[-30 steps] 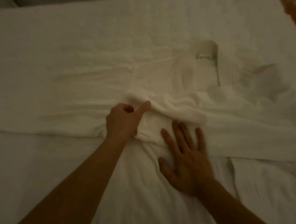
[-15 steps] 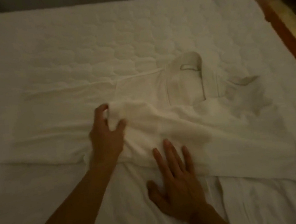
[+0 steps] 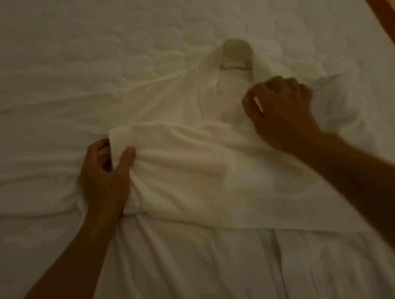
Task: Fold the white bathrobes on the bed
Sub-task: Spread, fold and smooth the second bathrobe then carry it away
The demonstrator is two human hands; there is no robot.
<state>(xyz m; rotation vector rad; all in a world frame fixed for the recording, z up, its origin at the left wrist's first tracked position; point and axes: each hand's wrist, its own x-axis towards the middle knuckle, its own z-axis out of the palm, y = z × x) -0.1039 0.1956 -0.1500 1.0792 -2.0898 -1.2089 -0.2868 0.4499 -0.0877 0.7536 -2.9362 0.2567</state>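
A white bathrobe [image 3: 189, 174] lies spread on the white quilted bed [image 3: 83, 51], its collar [image 3: 236, 55] pointing away from me. One sleeve is folded across the chest. My left hand [image 3: 106, 176] pinches the cuff end of that folded sleeve between thumb and fingers. My right hand [image 3: 280, 113] is curled over the robe's front just below and right of the collar, fingers bent on the cloth; whether it grips the fabric is unclear. The other sleeve stretches flat to the left.
A wooden bed frame edge [image 3: 387, 15] runs along the upper right. The robe's lower part [image 3: 253, 270] lies wrinkled toward me. Quilted mattress surface stretches beyond the collar and to the left.
My right hand lifted off the robe's lower middle and moved up and right to the cloth beside the collar. My left hand stayed at the sleeve end, holding it.
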